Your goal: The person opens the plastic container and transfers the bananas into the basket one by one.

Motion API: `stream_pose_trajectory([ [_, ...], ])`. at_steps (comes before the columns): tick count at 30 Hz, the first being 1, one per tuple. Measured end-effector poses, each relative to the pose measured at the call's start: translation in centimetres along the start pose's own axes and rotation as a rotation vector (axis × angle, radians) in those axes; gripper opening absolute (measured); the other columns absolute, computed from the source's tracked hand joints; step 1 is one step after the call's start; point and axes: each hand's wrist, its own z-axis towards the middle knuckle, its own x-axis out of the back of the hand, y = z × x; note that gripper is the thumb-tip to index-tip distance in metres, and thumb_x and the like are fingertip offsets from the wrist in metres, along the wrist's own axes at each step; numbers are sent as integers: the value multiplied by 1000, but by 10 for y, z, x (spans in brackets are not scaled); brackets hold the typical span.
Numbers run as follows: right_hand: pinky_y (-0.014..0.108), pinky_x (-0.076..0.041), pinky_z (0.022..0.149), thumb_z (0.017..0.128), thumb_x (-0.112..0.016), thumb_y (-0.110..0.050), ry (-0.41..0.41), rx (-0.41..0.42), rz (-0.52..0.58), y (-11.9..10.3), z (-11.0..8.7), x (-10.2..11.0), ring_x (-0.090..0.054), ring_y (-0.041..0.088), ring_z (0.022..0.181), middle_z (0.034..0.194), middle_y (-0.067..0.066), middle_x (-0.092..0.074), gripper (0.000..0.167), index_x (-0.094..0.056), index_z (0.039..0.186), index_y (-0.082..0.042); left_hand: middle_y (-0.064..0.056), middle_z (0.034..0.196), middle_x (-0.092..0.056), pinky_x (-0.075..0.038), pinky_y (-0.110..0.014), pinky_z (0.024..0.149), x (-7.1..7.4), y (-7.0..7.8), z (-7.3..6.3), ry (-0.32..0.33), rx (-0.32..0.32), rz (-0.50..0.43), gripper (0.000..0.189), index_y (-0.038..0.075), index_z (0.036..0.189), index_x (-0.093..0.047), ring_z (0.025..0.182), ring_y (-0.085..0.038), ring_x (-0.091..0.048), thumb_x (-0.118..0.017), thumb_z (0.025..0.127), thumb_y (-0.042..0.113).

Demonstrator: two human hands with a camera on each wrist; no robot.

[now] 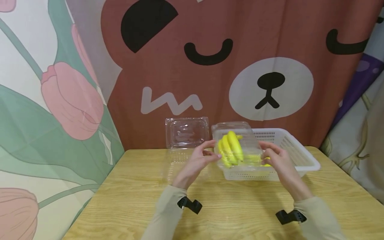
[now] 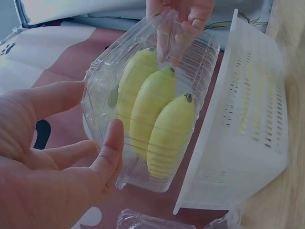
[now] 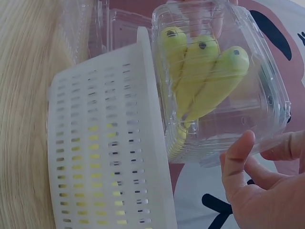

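Observation:
A clear plastic clamshell box (image 2: 109, 100) with a bunch of yellow bananas (image 1: 231, 148) inside is held up over the front left of a white basket (image 1: 303, 160). In the head view its lid lies over the fruit. My left hand (image 1: 198, 161) grips the left side of the box, fingers and thumb at the rim in the left wrist view. On the opposite side, my right hand (image 1: 279, 161) pinches the edge, its fingertips (image 3: 245, 138) against the clear plastic. Through the box, three banana tips show in the right wrist view.
Another clear clamshell box (image 1: 186, 133) stands with its lid raised on the wooden table (image 1: 132, 193), left of the basket. More yellow fruit (image 1: 266, 162) shows in the basket and through its slots. A curtain with a bear print (image 1: 168, 76) hangs behind the table.

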Motion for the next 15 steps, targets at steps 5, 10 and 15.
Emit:
stream_pose_trajectory([
  [5,26,-55,70,96,-43,-4,29,-1,-8,1,-1,3,-55,14,84,139,21,-43,47,-45,141,5,-10,135,-47,-46,-41,92,-4,-1,1,-8,-3,2,65,12,144,-49,100,-22,-56,-75,84,9],
  [10,25,-54,69,96,-43,-4,20,2,-7,2,-1,2,-53,11,85,141,20,-42,48,-43,143,5,-6,130,-51,-46,-39,91,-4,-1,0,5,3,11,62,19,141,-52,101,-21,-57,-75,85,10],
  [15,26,-55,68,95,-44,-3,13,2,-6,2,-1,1,-53,12,88,142,18,-42,49,-44,144,4,-14,137,-47,-46,-40,92,-2,-1,-1,-1,6,11,62,18,142,-51,101,-21,-56,-74,86,10],
])
